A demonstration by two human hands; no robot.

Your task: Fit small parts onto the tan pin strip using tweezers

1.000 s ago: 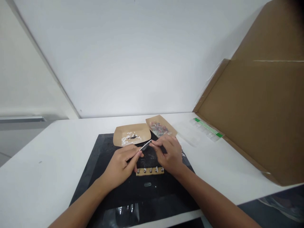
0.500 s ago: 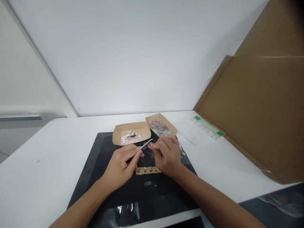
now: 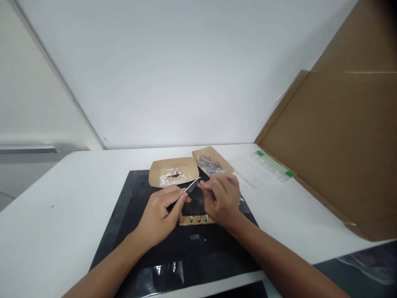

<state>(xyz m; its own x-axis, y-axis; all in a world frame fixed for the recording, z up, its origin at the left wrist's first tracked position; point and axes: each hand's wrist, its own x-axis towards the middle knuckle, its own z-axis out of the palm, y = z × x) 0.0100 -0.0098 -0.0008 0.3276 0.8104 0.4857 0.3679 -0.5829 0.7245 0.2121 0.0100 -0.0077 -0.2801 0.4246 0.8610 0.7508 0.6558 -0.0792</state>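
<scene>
My left hand pinches a thin strip, white along one edge and dark on its face, which slants up to the right. At the strip's far end my right hand has its fingers pressed together; what they hold is too small to make out. Below both hands a tan bar with several small metal studs lies on the black mat, its right end hidden by my right hand. Nearer to me on the mat is a small clear piece with a tiny white speck beside it.
Behind the hands stand a cardboard tray with white bits and another tray with shiny packets. A clear plastic case with a green strip lies to the right, beside a large cardboard sheet. A white wall rises behind.
The strip has turned to show its dark face, and its end now meets my right fingertips. The view has shifted slightly. Both hands stay close together.
</scene>
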